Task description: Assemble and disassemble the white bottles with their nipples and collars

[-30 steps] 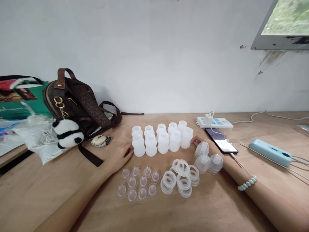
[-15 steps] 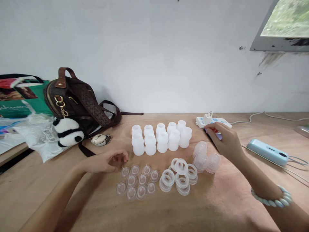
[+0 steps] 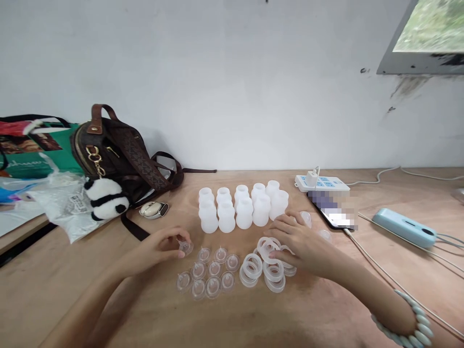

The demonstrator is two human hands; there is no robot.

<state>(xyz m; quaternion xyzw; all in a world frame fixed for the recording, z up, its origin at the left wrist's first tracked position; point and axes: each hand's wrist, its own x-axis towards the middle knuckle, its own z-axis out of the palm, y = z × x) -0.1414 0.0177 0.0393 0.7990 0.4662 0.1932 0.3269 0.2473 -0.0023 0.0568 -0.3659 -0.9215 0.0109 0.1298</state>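
My left hand (image 3: pixel 165 245) is curled with its fingertips pinching a small clear silicone nipple (image 3: pixel 186 247) at the corner of a group of several such nipples (image 3: pixel 212 275). My right hand (image 3: pixel 297 243) reaches left over a pile of clear plastic rings (image 3: pixel 260 268), its fingertips resting on the topmost ring; whether it grips the ring I cannot tell. Clear domed caps (image 3: pixel 306 218) are mostly hidden behind that hand. Several white plastic bottles (image 3: pixel 243 208) stand in two rows just beyond both hands.
A wooden table (image 3: pixel 253 319) carries everything. At the left lie a brown handbag (image 3: pixel 119 157) with a panda charm (image 3: pixel 106 198), plastic bags (image 3: pixel 58 203) and a small beige device (image 3: pixel 153 209). On the right are a power strip (image 3: pixel 322 183), a phone (image 3: pixel 331 211) on a cable and a light-blue device (image 3: pixel 404 227).
My right hand came back from the phone and settled on the ring pile. My left hand drew back from the bottles to the nipples and pinched one.
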